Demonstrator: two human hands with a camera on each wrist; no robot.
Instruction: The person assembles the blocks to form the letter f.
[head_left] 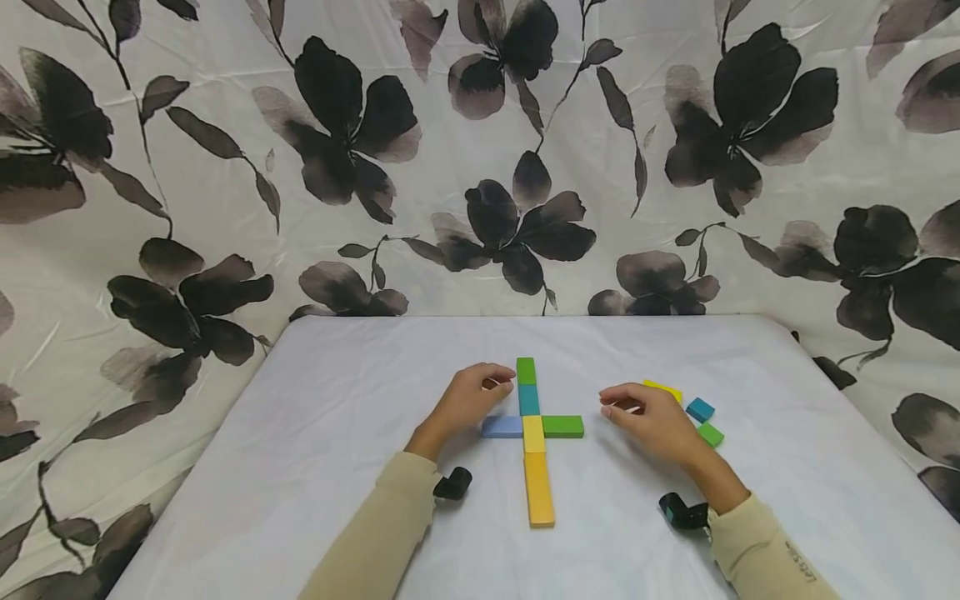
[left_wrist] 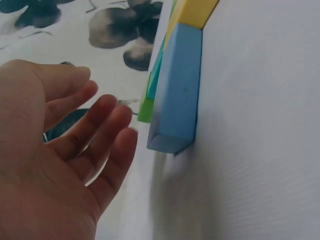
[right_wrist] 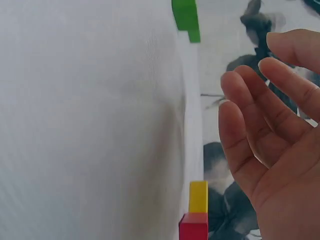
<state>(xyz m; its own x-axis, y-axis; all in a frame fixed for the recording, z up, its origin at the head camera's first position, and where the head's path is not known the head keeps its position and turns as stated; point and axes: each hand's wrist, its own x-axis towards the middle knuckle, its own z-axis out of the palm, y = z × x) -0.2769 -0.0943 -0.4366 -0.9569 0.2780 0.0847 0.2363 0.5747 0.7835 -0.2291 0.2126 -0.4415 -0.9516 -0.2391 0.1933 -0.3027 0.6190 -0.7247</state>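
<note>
Wooden blocks lie in a cross on the white cloth. Its upper arm is a green block point(head_left: 526, 371) above a teal block point(head_left: 528, 400); a light blue block point(head_left: 502, 427) points left and another green block point(head_left: 562, 427) right. A small yellow block point(head_left: 533, 434) sits at the centre, with a long yellow block point(head_left: 539, 492) below it. My left hand point(head_left: 468, 398) hovers beside the upper arm, fingers loosely bent, holding nothing; the left wrist view shows the light blue block point(left_wrist: 177, 90) apart from its fingertips. My right hand point(head_left: 656, 423), also holding nothing, hovers right of the cross with relaxed fingers.
Beyond my right hand lie a loose yellow block point(head_left: 663, 390), a blue block point(head_left: 700, 409) and a green block point(head_left: 710, 434). A red block point(right_wrist: 194, 227) shows in the right wrist view. Behind the table point(head_left: 337, 358) hangs a flower-patterned cloth point(head_left: 420, 167).
</note>
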